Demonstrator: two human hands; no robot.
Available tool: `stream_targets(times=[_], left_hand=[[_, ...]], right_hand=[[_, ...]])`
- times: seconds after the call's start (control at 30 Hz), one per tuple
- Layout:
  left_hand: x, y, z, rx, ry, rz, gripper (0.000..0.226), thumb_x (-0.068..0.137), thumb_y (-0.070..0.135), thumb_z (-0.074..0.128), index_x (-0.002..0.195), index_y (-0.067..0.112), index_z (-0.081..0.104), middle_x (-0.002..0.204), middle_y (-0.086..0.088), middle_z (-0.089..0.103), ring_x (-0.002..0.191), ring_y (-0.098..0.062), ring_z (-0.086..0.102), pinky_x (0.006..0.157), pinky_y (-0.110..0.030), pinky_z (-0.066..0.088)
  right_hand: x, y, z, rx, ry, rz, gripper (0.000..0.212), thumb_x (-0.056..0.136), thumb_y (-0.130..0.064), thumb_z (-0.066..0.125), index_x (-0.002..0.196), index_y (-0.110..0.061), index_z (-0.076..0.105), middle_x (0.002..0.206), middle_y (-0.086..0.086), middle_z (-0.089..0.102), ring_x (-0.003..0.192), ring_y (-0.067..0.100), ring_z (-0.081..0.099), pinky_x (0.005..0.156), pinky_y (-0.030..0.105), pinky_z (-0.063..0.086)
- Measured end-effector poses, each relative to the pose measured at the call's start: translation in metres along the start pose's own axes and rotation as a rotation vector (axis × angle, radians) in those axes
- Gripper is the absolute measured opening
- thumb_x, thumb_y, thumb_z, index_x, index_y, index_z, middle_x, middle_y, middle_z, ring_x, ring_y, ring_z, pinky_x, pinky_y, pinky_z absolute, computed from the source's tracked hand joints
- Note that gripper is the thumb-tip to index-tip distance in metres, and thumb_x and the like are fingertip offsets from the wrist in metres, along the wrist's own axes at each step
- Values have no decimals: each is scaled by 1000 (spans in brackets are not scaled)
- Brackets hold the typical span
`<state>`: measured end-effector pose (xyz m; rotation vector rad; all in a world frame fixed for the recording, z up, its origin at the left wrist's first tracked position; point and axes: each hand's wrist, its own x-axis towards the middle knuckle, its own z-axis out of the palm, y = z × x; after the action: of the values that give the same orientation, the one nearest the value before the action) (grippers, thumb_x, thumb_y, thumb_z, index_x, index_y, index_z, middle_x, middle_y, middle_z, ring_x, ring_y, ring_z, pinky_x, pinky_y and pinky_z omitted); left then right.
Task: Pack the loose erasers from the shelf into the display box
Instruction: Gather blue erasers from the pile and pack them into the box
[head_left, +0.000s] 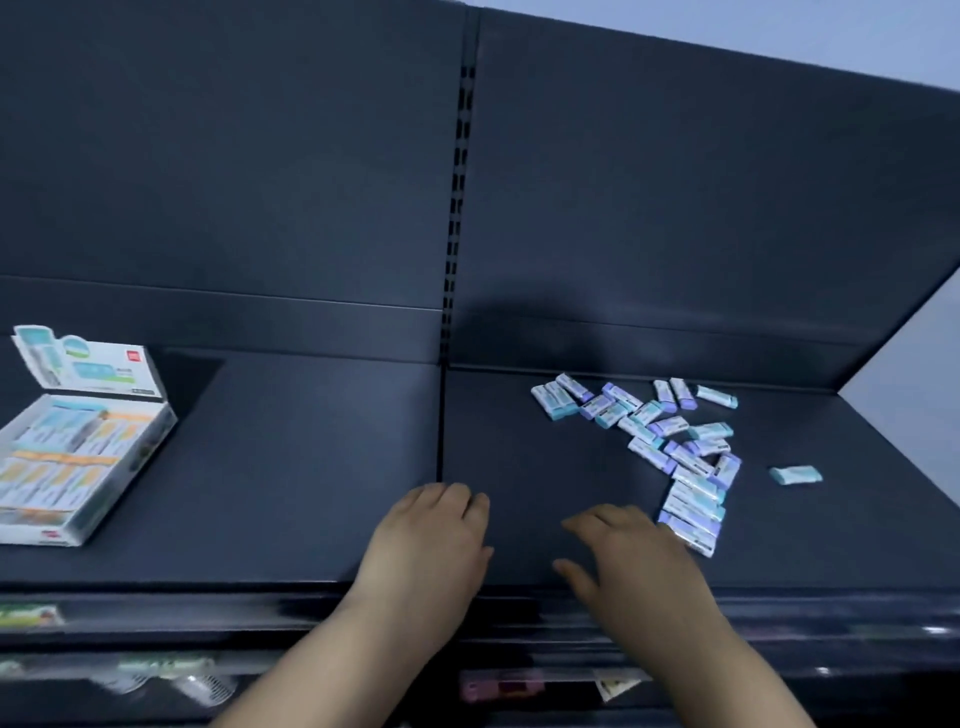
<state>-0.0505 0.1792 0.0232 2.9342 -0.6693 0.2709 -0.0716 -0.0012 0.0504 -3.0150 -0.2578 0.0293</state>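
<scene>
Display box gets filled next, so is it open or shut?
Open: the display box has its lid raised behind, showing the inside.

Far left of my left fingers (452, 501), the display box (88, 467) runs off the frame edge and its print is a smear. I can't read the labels on the erasers (675, 452) beyond my right fingers (613, 519); they're too small. Below and left of my fingers, the stock (197, 683) is blurred past telling.
</scene>
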Motion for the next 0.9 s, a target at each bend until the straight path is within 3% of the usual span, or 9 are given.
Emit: stream_targets(times=[0.07,0.17,0.23,0.3,0.4,0.57,0.67,0.77,0.9], left_hand=[[7,1,-4,-6,-3,-23,54,47,41,89,91,12,73,82,-2,67,75,-20,66,68,-28,54],[19,-1,-7,41,-23,-6,51,91,38,53,135,13,44,128,-3,49,119,-22,47,102,-30,34],[30,-3,-12,31,-40,22,52,81,41,66,123,12,57,114,-4,58,106,-21,56,93,-28,43],[40,-8,-11,13,-91,56,51,47,43,87,87,15,73,78,1,66,70,-17,64,65,-23,52],[56,-16,1,6,-73,81,51,38,41,90,79,15,74,71,2,65,63,-16,64,60,-22,52],[60,-24,-7,99,-10,75,52,91,39,53,136,14,44,129,-3,49,119,-20,47,102,-29,34],[80,-5,2,116,-55,2,57,54,42,87,99,11,71,90,-3,66,81,-20,65,72,-27,53],[95,8,14,92,-74,-66,54,68,39,78,113,11,65,103,-4,64,93,-24,62,80,-31,51],[92,-4,23,136,-17,-117,50,40,35,89,81,12,74,71,-2,65,61,-22,65,54,-31,54]], right_hand=[[5,4,4,4,-6,-16,45,91,-47,46,133,-31,45,132,-11,49,123,15,41,99,30,36],[15,7,5,18,-10,18,44,91,-46,47,132,-30,46,131,-10,50,122,15,42,98,31,36],[22,10,4,58,6,43,44,90,-44,51,131,-28,49,130,-8,52,121,17,44,97,32,37],[28,12,2,75,34,51,44,89,-44,52,130,-27,51,129,-7,54,120,18,45,98,33,38],[37,16,-1,60,20,67,45,92,-46,46,134,-30,44,134,-10,47,125,15,39,102,30,33],[49,13,3,68,18,65,45,92,-46,44,135,-30,42,135,-10,45,126,15,38,101,30,31],[68,43,4,36,-2,30,45,92,-45,45,134,-30,43,133,-10,47,124,15,40,100,30,32],[87,72,5,42,-22,5,45,92,-45,45,134,-28,44,132,-7,48,122,16,41,102,30,34],[100,74,5,107,18,5,46,91,-42,49,134,-25,45,133,-4,50,123,17,43,102,30,36]])
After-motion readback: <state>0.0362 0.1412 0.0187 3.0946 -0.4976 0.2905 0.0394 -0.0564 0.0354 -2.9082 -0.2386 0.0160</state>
